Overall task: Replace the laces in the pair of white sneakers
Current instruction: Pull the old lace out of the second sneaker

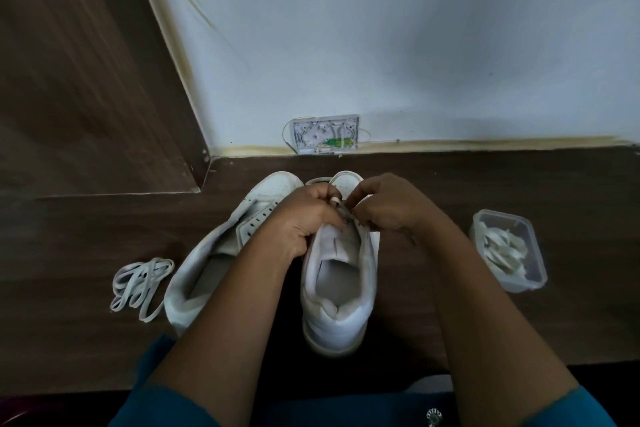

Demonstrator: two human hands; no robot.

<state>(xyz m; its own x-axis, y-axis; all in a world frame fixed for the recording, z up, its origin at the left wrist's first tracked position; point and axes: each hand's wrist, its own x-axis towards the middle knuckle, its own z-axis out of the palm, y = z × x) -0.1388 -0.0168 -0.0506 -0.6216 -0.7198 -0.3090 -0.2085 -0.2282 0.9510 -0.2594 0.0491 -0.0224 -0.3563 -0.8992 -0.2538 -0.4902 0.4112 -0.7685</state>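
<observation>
Working lace (pixel 337 202) at right sneaker (pixel 337 274) eyelets, left hand (pixel 304 215) and right hand (pixel 388 204) both pinching it; left sneaker (pixel 221 253) bare, loose lace (pixel 140 282) far left; next, probably drawing it clear.

Left hand (pixel 304 215) and right hand (pixel 388 204) pinch a lace (pixel 337 202) over the right sneaker (pixel 337 288); loose laces (pixel 142 284) lie beside the left sneaker (pixel 214 253).

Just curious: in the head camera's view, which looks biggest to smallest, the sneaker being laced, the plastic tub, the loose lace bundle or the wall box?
1. Sneaker being laced
2. Plastic tub and loose lace bundle: look alike
3. Wall box, though farthest away
</observation>
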